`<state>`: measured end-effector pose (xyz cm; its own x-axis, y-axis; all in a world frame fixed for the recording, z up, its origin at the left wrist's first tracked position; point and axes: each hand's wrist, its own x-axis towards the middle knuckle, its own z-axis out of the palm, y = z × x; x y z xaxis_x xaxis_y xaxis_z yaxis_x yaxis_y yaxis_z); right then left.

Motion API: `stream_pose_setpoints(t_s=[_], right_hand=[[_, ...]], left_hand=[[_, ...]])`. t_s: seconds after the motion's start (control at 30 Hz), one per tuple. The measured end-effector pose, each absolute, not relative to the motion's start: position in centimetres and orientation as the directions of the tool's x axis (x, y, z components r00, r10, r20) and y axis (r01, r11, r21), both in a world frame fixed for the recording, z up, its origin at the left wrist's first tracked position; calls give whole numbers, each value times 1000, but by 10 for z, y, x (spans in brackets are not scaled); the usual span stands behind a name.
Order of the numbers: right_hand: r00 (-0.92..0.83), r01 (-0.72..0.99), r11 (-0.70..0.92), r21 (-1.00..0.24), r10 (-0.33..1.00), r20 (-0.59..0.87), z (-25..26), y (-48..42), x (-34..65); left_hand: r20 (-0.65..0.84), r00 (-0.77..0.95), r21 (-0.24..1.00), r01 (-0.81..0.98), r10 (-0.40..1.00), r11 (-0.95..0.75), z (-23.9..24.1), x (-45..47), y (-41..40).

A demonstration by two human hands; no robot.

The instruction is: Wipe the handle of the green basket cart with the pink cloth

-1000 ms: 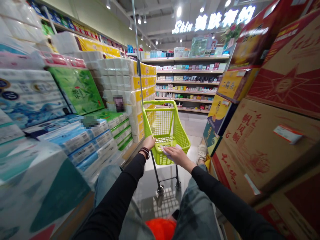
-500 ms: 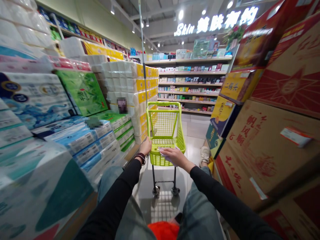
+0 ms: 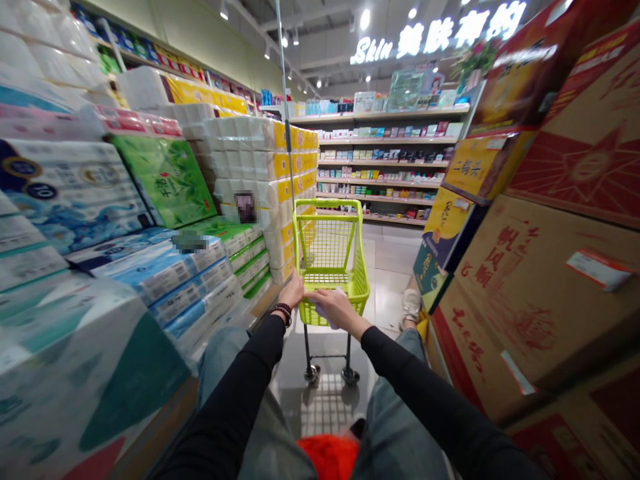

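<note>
A lime-green shopping cart (image 3: 357,277) on dark legs with casters stands upright between my knees. My left hand (image 3: 291,289) is closed on the left edge of its basket, with dark beads around the wrist. My right hand (image 3: 334,307) presses a thin pale cloth (image 3: 327,319) against the near rim of the basket, its fingertips close to my left hand. Most of the cloth is hidden under the palm and fingers. Inside the basket, the green grid walls show.
Tissue packs (image 3: 170,267) and stacked toilet rolls (image 3: 245,160) line the left side. Cardboard cartons (image 3: 530,280) are piled at the right, close to my shoe (image 3: 411,307). Shelves of small goods (image 3: 380,167) stand beyond the cart. A thin upright pole (image 3: 287,133) rises behind it.
My right hand has slid left along the cart's near rim with the cloth, closer to my left hand. My left hand keeps its hold, and the cart is nearly still.
</note>
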<state>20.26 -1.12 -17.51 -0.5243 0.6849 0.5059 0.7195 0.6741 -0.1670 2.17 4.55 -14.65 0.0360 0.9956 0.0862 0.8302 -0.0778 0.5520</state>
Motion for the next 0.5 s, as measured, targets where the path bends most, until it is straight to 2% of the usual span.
stream_pose_setpoints(t_s=[0.1,0.2,0.33,0.5], right_hand=[[-539,705,694,-144,657,527,-177,-14,234],[-468,753,631,-189,715,519,-174,-16,253],[-407,799,561,-217,770,491,-170,-15,228],[-461,769,609,-193,738,493,-174,-11,198]], left_hand=[[44,11,522,852,999,-32,-143,23,43],[38,-38,481,877,999,15,-142,32,39],[55,-84,443,895,995,51,-142,45,36],[38,-64,410,911,997,43,-140,45,38]])
